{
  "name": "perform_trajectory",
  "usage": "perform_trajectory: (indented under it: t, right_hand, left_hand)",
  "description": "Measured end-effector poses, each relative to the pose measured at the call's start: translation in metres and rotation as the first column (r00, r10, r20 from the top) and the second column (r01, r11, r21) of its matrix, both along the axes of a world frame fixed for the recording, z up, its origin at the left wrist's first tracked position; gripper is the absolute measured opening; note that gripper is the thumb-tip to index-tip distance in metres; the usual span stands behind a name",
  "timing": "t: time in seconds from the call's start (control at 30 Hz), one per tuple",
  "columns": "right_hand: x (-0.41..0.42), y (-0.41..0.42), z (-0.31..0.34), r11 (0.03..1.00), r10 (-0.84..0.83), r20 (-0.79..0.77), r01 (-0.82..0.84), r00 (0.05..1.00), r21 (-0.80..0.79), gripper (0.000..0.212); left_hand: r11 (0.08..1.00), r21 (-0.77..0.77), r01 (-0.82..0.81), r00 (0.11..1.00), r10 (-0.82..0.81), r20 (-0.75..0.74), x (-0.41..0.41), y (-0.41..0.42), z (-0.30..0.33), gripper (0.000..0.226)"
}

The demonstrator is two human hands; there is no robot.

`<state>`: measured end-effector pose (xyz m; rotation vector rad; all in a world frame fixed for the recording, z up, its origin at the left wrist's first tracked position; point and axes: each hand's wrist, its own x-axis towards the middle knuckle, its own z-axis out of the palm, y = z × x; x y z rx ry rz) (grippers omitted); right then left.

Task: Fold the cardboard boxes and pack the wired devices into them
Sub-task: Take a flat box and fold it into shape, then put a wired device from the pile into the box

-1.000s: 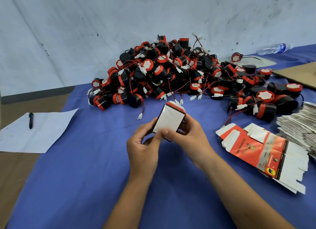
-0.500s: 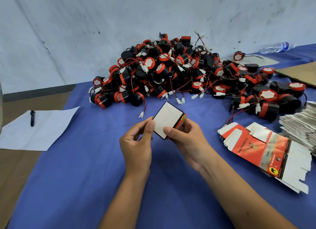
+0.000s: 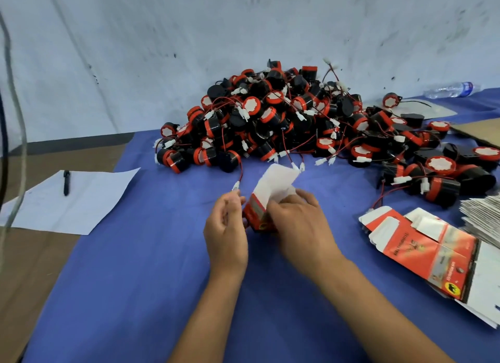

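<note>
Fingers [image 3: 290, 209] of the right hand [image 3: 300, 227] are curled over the box [image 3: 257, 213], gripping it from the right side and top. Left hand [image 3: 226, 227] sits at the box's left face, fingers loosely curled against it; frame is motion-blurred, so can't tell if it really grips or just touches. Box is red, partly erected, held low over the blue tabletop [image 3: 135, 281] at centre. Its white flap [image 3: 276, 181] sticks up and away, open.

Devices [image 3: 284, 119]: big black-and-red pile with red wires and white connectors, heaped behind the box against the wall [image 3: 243, 24], spreading to the right. One white connector [image 3: 236, 185] on a red lead lies just beyond the left hand's fingertips; contact unclear.

Flat boxes [image 3: 422, 243], red and white, lie unfolded to the right of the hands, well apart from them. A stack [image 3: 481, 222] of more flats sits at the right edge, just beside those.

Far right back: clear bottle [image 3: 449, 89] lying on its side, brown cardboard sheet [image 3: 479, 129] partly in frame.

Left: white paper [image 3: 81, 200] overlapping the edge of the blue cover, with a black pen [image 3: 66, 182] on it. A grey cable [image 3: 16, 119] hangs close to the camera at the left edge.
</note>
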<state>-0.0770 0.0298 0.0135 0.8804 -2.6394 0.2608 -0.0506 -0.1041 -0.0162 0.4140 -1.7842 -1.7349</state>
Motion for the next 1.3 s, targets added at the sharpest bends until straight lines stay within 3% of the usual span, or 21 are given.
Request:
perform_trajectory:
  t: [0.03, 0.1, 0.2, 0.3, 0.4, 0.5, 0.57, 0.6, 0.63, 0.67, 0.7, 0.73, 0.77, 0.8, 0.83, 0.87, 0.9, 1.03, 1.2, 1.3]
  right_hand:
    - [0.003, -0.007, 0.003, 0.989, 0.008, 0.039, -0.014, 0.999, 0.148, 0.034]
    - [0.009, -0.022, 0.008, 0.950, 0.050, 0.069, -0.069, 0.996, 0.305, 0.048]
    - [0.016, -0.034, 0.013, 0.889, 0.076, 0.111, -0.117, 0.991, 0.443, 0.064]
    - [0.011, -0.034, 0.029, 0.895, 0.062, 0.281, -0.177, 0.958, 0.409, 0.046]
    - [0.002, -0.036, 0.044, 0.886, 0.174, 0.401, -0.321, 0.899, 0.336, 0.023]
    - [-0.015, -0.045, 0.059, 0.864, 0.401, 0.486, -0.498, 0.776, 0.082, 0.009]
    - [-0.036, -0.056, 0.069, 0.808, 0.575, 0.325, -0.459, 0.750, -0.370, 0.010]
    - [-0.050, -0.064, 0.072, 0.696, 0.586, 0.220, -0.345, 0.780, -0.629, 0.016]
    - [-0.067, -0.073, 0.072, 0.556, 0.516, 0.144, -0.202, 0.844, -0.807, 0.024]
    - [-0.087, -0.083, 0.067, 0.455, 0.381, 0.113, -0.080, 0.918, -0.887, 0.030]
    - [-0.109, -0.094, 0.059, 0.446, 0.232, 0.117, 0.002, 0.966, -0.895, 0.030]
    - [-0.130, -0.105, 0.050, 0.565, 0.131, 0.138, 0.040, 0.982, -0.824, 0.021]
    - [-0.147, -0.114, 0.038, 0.780, 0.062, 0.168, 0.057, 0.984, -0.623, 0.020]
    - [-0.160, -0.120, 0.027, 0.948, 0.045, 0.209, 0.024, 0.977, -0.317, 0.040]
    - [-0.171, -0.126, 0.014, 0.998, 0.051, 0.264, -0.037, 0.963, -0.058, 0.058]
    - [-0.179, -0.129, 0.004, 0.992, 0.054, 0.303, -0.084, 0.952, 0.089, 0.065]
    - [-0.183, -0.133, -0.005, 0.986, 0.062, 0.313, -0.106, 0.948, 0.127, 0.062]
    - [-0.181, -0.136, -0.018, 0.998, 0.066, 0.205, -0.062, 0.977, -0.030, 0.038]
    - [-0.151, -0.106, 0.000, 0.999, -0.024, 0.228, 0.031, 0.973, -0.028, 0.042]
    - [-0.122, -0.075, 0.000, 0.987, -0.083, 0.252, 0.113, 0.964, -0.110, 0.043]
  left_hand:
    - [0.999, 0.010, 0.040, 0.999, -0.039, -0.005, -0.001, -0.003, 0.001, 0.027]
    - [0.988, -0.112, 0.105, 0.994, -0.102, 0.030, -0.001, -0.010, 0.001, 0.041]
    - [0.961, -0.231, 0.151, 0.986, -0.131, 0.100, -0.002, -0.019, -0.002, 0.035]
    - [0.958, -0.282, 0.045, 0.997, -0.025, 0.074, -0.003, -0.026, -0.003, 0.033]
    - [0.945, -0.318, -0.080, 0.995, 0.097, 0.035, -0.004, -0.037, -0.005, 0.034]
    - [0.937, -0.313, -0.153, 0.986, 0.166, 0.017, -0.005, -0.052, -0.007, 0.035]
    - [0.924, -0.316, -0.214, 0.973, 0.231, 0.017, -0.007, -0.063, -0.010, 0.039]
    - [0.918, -0.316, -0.238, 0.967, 0.255, 0.010, -0.007, -0.067, -0.011, 0.040]
    - [0.917, -0.312, -0.248, 0.966, 0.260, -0.003, -0.007, -0.068, -0.012, 0.041]
    - [0.921, -0.303, -0.244, 0.968, 0.249, -0.024, -0.008, -0.069, -0.012, 0.040]
    - [0.927, -0.296, -0.229, 0.973, 0.228, -0.041, -0.007, -0.068, -0.012, 0.037]
    - [0.928, -0.304, -0.215, 0.977, 0.206, -0.062, -0.006, -0.066, -0.010, 0.033]
    - [0.924, -0.322, -0.204, 0.979, 0.184, -0.092, -0.004, -0.064, -0.008, 0.032]
    - [0.919, -0.340, -0.200, 0.978, 0.165, -0.129, -0.002, -0.061, -0.006, 0.034]
    - [0.915, -0.351, -0.200, 0.975, 0.150, -0.163, -0.001, -0.060, -0.005, 0.037]
    - [0.912, -0.356, -0.206, 0.971, 0.145, -0.190, 0.000, -0.059, -0.004, 0.041]
    - [0.909, -0.357, -0.214, 0.967, 0.145, -0.211, 0.001, -0.059, -0.002, 0.043]
    - [0.904, -0.341, -0.257, 0.957, 0.188, -0.222, 0.001, -0.058, -0.002, 0.036]
    - [0.885, -0.339, -0.320, 0.947, 0.285, -0.150, -0.001, -0.060, -0.008, 0.039]
    - [0.885, -0.359, -0.296, 0.955, 0.277, -0.105, -0.004, -0.060, -0.012, 0.042]
